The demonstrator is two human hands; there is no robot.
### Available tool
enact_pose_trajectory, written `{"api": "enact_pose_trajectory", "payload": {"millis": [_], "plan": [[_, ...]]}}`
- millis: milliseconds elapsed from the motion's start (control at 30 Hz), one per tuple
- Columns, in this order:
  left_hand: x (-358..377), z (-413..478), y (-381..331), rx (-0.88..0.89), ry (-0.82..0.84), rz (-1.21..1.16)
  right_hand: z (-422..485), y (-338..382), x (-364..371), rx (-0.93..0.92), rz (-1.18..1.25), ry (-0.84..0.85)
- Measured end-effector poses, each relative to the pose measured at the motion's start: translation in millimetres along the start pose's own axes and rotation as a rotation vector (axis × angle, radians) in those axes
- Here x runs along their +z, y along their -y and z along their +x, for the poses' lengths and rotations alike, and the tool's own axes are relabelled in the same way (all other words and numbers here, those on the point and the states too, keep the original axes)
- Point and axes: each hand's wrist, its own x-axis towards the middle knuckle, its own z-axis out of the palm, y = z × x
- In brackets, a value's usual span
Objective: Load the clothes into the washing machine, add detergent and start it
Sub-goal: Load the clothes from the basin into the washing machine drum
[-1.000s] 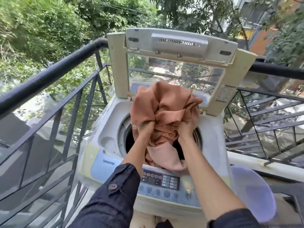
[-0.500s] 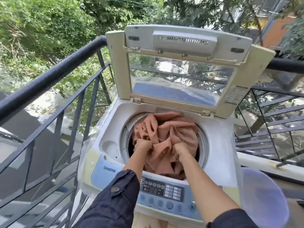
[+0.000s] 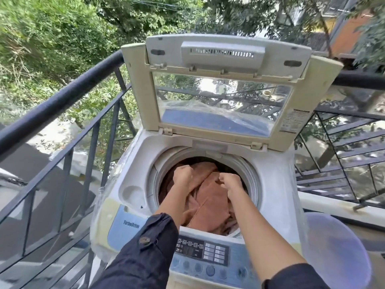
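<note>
A top-loading washing machine [image 3: 277, 184] stands on a balcony, its lid [image 3: 218, 65] raised upright at the back. Rust-brown clothes [image 3: 210, 205] fill the round drum opening. Both of my arms reach down into the drum. My left hand [image 3: 183, 176] is fisted on the cloth at the left of the pile. My right hand [image 3: 231, 184] is fisted on the cloth toward the right. The control panel [image 3: 208, 253] with buttons and a display lies along the machine's front edge, under my forearms.
A black metal railing [image 3: 62, 101] runs along the left and behind the machine. A pale purple basin [image 3: 337, 253] sits to the machine's right. A small recessed tray [image 3: 133, 195] is left of the drum. Trees lie beyond the railing.
The bundle of brown clothes went from held above the machine down into the drum. Both hands followed it down and now press deeper inside the opening.
</note>
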Motion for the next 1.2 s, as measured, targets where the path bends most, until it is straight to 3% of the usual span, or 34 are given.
{"api": "enact_pose_trajectory", "payload": {"millis": [167, 700, 933, 1200], "plan": [[3, 5, -12, -0.062, 0.061, -0.262, 6, 13, 10, 0.038, 0.206, 0.034], [33, 49, -61, -0.228, 0.209, -0.373, 52, 58, 31, 0.158, 0.446, 0.129], [43, 68, -73, -0.311, 0.286, -0.476, 67, 74, 39, 0.187, 0.704, 0.087], [45, 72, -60, -0.299, 0.254, -0.499, 70, 67, 38, 0.206, 0.860, 0.085]]}}
